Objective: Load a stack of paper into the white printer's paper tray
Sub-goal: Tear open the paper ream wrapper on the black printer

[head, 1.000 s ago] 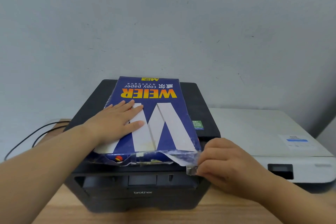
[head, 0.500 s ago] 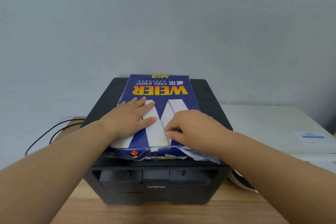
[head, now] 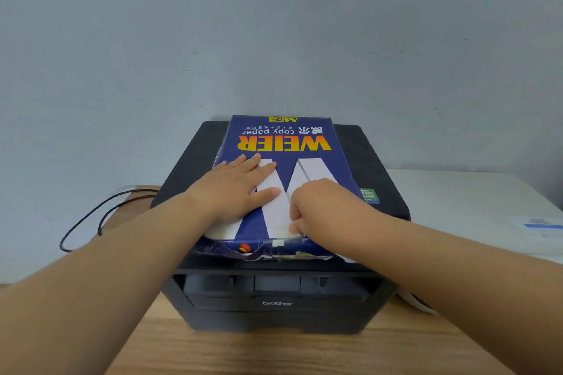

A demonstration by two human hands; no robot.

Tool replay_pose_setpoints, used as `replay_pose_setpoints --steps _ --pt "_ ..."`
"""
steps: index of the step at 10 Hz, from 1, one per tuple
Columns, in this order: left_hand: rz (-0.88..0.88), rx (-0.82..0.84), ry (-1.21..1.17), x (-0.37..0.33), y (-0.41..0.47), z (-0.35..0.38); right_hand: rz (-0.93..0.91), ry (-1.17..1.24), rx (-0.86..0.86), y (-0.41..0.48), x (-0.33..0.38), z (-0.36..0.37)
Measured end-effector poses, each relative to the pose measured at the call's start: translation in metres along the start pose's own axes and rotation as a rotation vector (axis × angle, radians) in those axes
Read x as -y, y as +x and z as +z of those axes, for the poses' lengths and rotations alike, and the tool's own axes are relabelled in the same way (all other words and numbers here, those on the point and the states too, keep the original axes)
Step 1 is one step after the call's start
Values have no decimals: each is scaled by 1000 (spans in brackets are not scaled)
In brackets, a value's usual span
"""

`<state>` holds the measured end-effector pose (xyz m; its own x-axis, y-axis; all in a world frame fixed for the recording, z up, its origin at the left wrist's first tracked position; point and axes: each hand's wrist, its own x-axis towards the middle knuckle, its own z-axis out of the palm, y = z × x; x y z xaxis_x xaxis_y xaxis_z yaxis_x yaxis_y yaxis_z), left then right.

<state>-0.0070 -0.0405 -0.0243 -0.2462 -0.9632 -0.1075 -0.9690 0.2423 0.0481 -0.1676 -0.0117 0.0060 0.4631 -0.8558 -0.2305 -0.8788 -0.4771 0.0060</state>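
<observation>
A blue WEIER copy-paper ream lies flat on top of a black Brother printer; its near wrapper edge is torn. My left hand rests flat on the ream's left side, fingers spread. My right hand sits on the ream's near right part, its fingers curled and pinching the wrapper near the torn front edge. The white printer stands to the right of the black one, partly cut off by the frame edge.
Both printers stand on a wooden table against a grey wall. A black cable loops on the table left of the black printer. A blue-printed label lies on the white printer's top.
My right hand left the torn wrapper corner at the ream's front right and came up onto the ream's top, then curled tighter near the front edge. My left hand stayed flat.
</observation>
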Motion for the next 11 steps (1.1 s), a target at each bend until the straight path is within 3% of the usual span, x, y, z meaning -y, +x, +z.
replay_pose_setpoints --steps 1,4,9,11 --pt "2 1 1 1 0 0 -24 -4 -51 -4 0 1" --pt "5 3 6 1 1 0 -11 44 17 -11 0 6" --pt "-2 1 0 0 2 -1 -392 11 -295 -45 -13 16" --pt "-4 12 5 -1 2 -2 -470 122 -181 -52 -20 12"
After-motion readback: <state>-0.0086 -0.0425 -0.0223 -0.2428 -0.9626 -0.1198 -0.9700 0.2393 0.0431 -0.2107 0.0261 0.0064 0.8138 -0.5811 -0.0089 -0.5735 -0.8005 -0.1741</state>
